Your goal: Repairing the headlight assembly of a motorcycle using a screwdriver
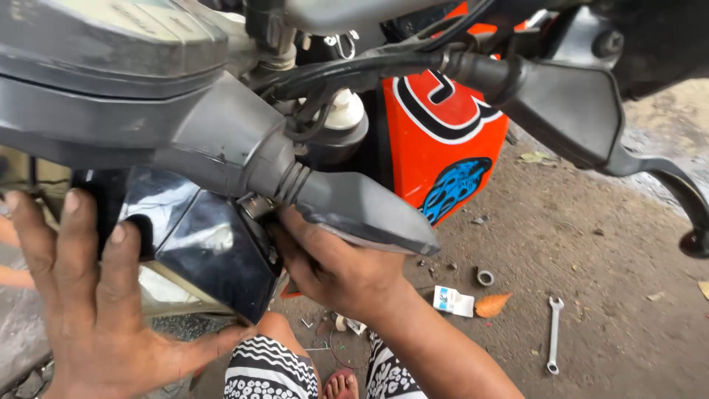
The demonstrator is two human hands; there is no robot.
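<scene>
I look down at the front of a motorcycle. My left hand [88, 295] lies flat with fingers spread against the glossy black headlight cowl [207, 251], thumb under its lower edge. My right hand [332, 266] reaches under the grey turn-signal stalk [347, 203], its fingers hidden behind the cowl at the mounting bracket [255, 205]; whether it grips anything I cannot tell. The grey instrument housing [111, 52] sits above. An orange tank panel [443, 125] with a blue graphic is behind.
On the dirt floor lie a silver spanner [553, 334], a small white box [452, 301], an orange leaf [492, 304] and a small ring [484, 277]. The brake lever [665, 181] juts out right. My patterned shorts and foot [341, 384] show below.
</scene>
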